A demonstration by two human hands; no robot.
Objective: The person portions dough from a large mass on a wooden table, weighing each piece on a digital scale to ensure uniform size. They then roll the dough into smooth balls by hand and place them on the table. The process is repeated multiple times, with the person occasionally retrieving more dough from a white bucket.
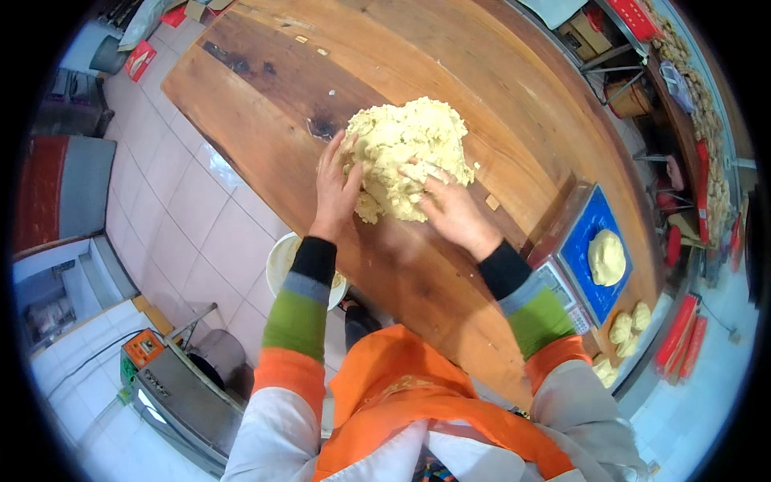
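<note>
A large rough mound of pale yellow dough (415, 138) lies on the wooden table (512, 102) before me. My left hand (336, 187) rests against the mound's left side, thumb and fingers spread. At the near right of the mound, my right hand (449, 202) presses into the dough, and crumbly bits cover its fingertips. Neither hand closes around a piece that I can make out. Small crumbs lie beside the mound.
On the right stands a digital scale with a blue platform (587, 301) bearing a smooth dough ball (606, 258). Several dough pieces (620, 328) lie near it at the table's edge. A white basin (278, 265) is below the table's left edge. Bottom left holds a metal machine (181, 410).
</note>
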